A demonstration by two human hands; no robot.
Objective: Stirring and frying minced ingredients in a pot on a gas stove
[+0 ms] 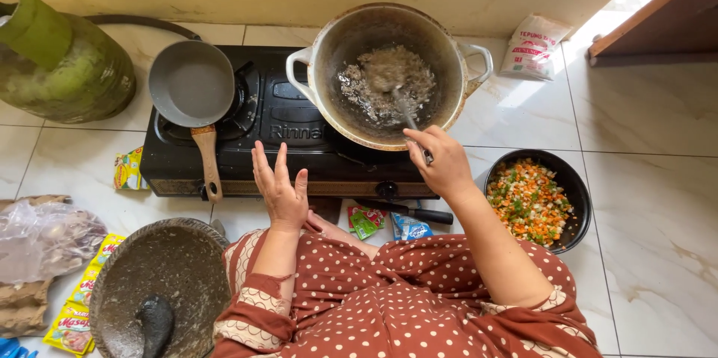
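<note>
**Wok stirred on a floor stove**

A metal spoon (407, 115) is gripped by the right hand (443, 163), just right of centre in the frame, the fingers curled shut around the handle's lower end. The spoon's bowl is sunk in a greyish, crumbly mix inside a worn two-handled wok (329, 96), which is set on the right burner of a black stove (284, 133) in the upper middle of the frame. The bowl end is blurred.

The left hand (280, 190) is held open at centre frame – fingers straight and slightly spread, nothing in it – over the stove's front edge. Whether the stove is touched cannot be told.

On the left burner a small grey pan (191, 85) with a wooden handle is seen. A green gas cylinder (63, 66) stands at the upper left, against the wall.

At the right, on the tiled floor (658, 216), a black bowl (580, 201) is filled with diced vegetables – orange, green and white. A knife (419, 213) with a black handle lies just below the stove, beside small green and blue sachets (366, 221). A white bag (532, 47) leans near the wall at the upper right.

At the lower left a stone mortar (168, 276) with its pestle (153, 320) is placed, with yellow sachets (78, 313) and a clear plastic bag (45, 238) beside it. A brown dotted garment (404, 298) fills the lower middle.
</note>
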